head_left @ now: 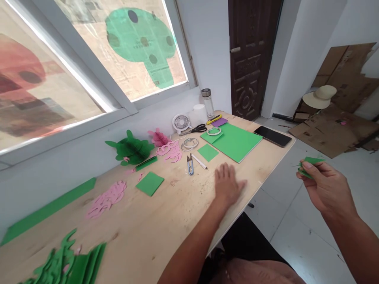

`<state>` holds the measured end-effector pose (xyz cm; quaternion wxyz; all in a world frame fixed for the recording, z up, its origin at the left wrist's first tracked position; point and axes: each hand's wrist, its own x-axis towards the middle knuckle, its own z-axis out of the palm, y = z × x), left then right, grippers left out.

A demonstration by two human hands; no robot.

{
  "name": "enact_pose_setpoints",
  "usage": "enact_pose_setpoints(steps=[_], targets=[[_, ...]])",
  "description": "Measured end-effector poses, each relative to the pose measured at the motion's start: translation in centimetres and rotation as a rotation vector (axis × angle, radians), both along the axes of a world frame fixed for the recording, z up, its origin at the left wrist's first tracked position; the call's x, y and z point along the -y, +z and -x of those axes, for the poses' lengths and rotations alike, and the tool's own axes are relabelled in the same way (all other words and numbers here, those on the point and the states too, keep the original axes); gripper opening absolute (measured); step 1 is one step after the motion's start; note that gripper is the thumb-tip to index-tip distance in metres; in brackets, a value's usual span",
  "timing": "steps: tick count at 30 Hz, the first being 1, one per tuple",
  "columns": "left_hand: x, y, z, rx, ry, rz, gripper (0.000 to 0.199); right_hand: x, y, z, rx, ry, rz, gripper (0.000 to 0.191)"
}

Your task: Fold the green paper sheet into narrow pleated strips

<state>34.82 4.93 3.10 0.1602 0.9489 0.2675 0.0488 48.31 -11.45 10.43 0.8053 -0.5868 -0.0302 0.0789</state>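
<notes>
My left hand (227, 184) lies palm down on the wooden table near its front edge, fingers spread, slightly blurred, holding nothing. Off the table's edge to the right, my right hand (330, 187) pinches green paper scraps (313, 160), with thin strips poking out. Just beyond my left hand are a white pen (199, 161), blue-handled thread snips (190, 165) and a small green paper square (207, 152). A stack of green paper (237, 141) lies further back, with a roll of tape (214, 131) on its corner.
A folded green square (150, 183), pink paper cut-outs (108, 199) and green paper pieces (85, 264) lie leftward. Along the wall stand a green honeycomb paper figure (132, 149), a small fan (181, 123) and a glass bottle (208, 104). A phone (272, 136) rests near the right edge.
</notes>
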Motion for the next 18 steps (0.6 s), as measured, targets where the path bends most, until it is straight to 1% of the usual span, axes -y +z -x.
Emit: enact_pose_setpoints(steps=[1, 2, 3, 4, 5, 6, 7, 9, 10, 11, 12, 14, 15, 16, 17, 18], targets=[[1.1, -0.3, -0.5, 0.002, -0.106, 0.003, 0.066, 0.0, 0.0, 0.0, 0.004, -0.003, -0.007, 0.032], [2.6, -0.5, -0.9, 0.026, -0.296, 0.027, 0.064, 0.0, 0.1, -0.1, 0.011, -0.007, -0.016, 0.032], [4.2, -0.7, -1.3, 0.066, -0.523, 0.067, 0.063, 0.1, 0.1, -0.1, 0.017, -0.01, -0.025, 0.033], [5.6, -0.7, -1.7, 0.114, -0.721, 0.11, 0.063, 0.2, 0.2, -0.1, 0.019, -0.013, -0.034, 0.034], [6.5, -0.6, -2.1, 0.154, -0.842, 0.141, 0.066, 0.3, 0.2, -0.1, 0.018, -0.019, -0.039, 0.034], [6.9, -0.5, -2.5, 0.183, -0.818, 0.143, 0.068, 0.5, 0.2, -0.1, 0.013, -0.027, -0.04, 0.035], [6.7, -0.3, -2.9, 0.185, -0.699, 0.119, 0.067, 0.8, 0.2, -0.2, 0.007, -0.038, -0.039, 0.035], [5.7, 0.1, -3.8, 0.12, -0.338, 0.065, 0.069, 1.4, 0.0, -0.3, -0.007, -0.066, -0.037, 0.035], [5.3, 0.2, -4.2, 0.069, -0.23, 0.05, 0.071, 1.6, 0.0, -0.4, -0.013, -0.08, -0.035, 0.035], [5.3, 0.2, -4.4, 0.035, -0.247, 0.04, 0.073, 1.7, -0.1, -0.5, -0.017, -0.086, -0.032, 0.035], [5.8, 0.2, -4.5, 0.008, -0.369, 0.042, 0.071, 1.8, -0.1, -0.5, -0.02, -0.084, -0.031, 0.035], [7.8, 0.2, -4.2, 0.01, -0.819, 0.085, 0.055, 1.7, -0.1, -0.5, -0.017, -0.069, -0.026, 0.036], [8.9, 0.3, -3.8, 0.038, -0.947, 0.112, 0.049, 1.6, -0.1, -0.5, -0.008, -0.066, -0.026, 0.036], [9.6, 0.4, -3.1, 0.076, -0.975, 0.121, 0.047, 1.5, -0.1, -0.5, 0.003, -0.071, -0.027, 0.037], [9.8, 0.6, -2.1, 0.113, -0.934, 0.114, 0.049, 1.5, -0.2, -0.5, 0.012, -0.083, -0.027, 0.037], [9.2, 0.7, -0.7, 0.152, -0.82, 0.099, 0.054, 1.6, -0.3, -0.5, 0.016, -0.099, -0.025, 0.039]])
